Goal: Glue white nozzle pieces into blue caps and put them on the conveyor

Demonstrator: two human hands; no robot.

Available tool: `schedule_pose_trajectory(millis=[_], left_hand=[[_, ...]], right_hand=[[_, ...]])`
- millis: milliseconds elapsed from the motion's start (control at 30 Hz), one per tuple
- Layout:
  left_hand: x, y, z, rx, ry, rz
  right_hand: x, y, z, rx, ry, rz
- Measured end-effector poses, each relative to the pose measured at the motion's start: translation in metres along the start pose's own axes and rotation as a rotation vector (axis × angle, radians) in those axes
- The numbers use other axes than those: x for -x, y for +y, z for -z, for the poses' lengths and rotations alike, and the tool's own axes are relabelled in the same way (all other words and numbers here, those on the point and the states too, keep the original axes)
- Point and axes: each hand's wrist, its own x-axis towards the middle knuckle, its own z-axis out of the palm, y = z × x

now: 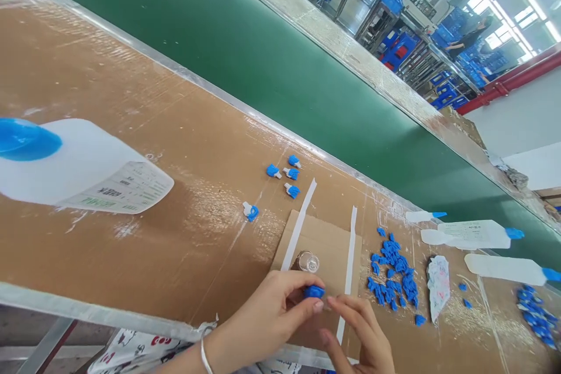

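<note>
My left hand (280, 307), with a silver bangle on its wrist, pinches a small blue piece (314, 291) between thumb and fingers. Close by on the right is my right hand (362, 336), its thumb and forefinger apart and the fingertips near my left thumb. Whether those fingertips touch anything clear is too small to tell. Just beyond my left fingers, a small clear round part (307, 261) stands on a cardboard sheet (326, 234) marked by two white tape strips. Several blue pieces with whitish tabs (291, 173) lie farther off to the left of the sheet.
A heap of small blue pieces (394, 269) lies right of the sheet, beside a pale crumpled lump (438, 287). White bottles with blue tips (475, 234) rest at far right; a large white bottle (96, 166) lies left. A green conveyor belt (245, 64) runs behind the bench.
</note>
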Motion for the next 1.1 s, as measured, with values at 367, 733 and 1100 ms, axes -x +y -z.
schedule_pose_trajectory(millis=[367,733,1100], left_hand=[[-0.061,0.038,0.068,-1.049,0.334,-0.234],[-0.069,0.038,0.074,-1.272,0.387,-0.32],[0.032,0.029,0.127,-1.173,0.602,-0.281]], right_hand=[[0.037,0.122,0.023,0.193,0.266,-0.308],[0.015,0.122,0.017,0.165,0.199,-0.262],[0.006,0.131,0.027,0.15,0.081,-0.234]])
